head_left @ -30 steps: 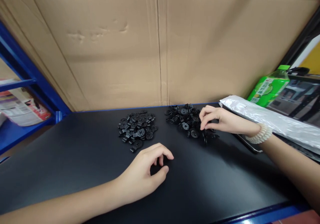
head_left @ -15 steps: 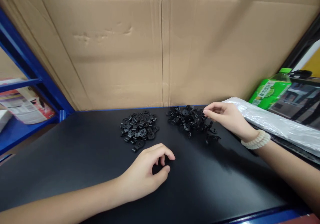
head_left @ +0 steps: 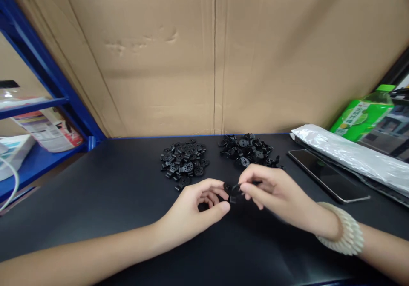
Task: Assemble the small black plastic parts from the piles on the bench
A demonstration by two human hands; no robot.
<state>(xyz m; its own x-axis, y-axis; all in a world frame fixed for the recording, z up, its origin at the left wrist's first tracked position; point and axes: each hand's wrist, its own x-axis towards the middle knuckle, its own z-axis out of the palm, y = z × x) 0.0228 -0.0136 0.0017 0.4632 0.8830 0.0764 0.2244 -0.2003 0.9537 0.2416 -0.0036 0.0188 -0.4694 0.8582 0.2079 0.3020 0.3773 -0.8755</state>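
1. Head view, centre frame: left hand [head_left: 191,211] and right hand [head_left: 271,192] meet fingertip to fingertip, each grip pinched nearly closed on a small black part [head_left: 234,190] above the bench [head_left: 96,201].
2. Part: dark, blurred, shape unclear.
3. Green bottle [head_left: 361,115], right edge: label unreadable.

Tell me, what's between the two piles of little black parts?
Nothing. In the head view, a bare strip of black table separates the left pile from the right pile; the hands meet nearer the camera.
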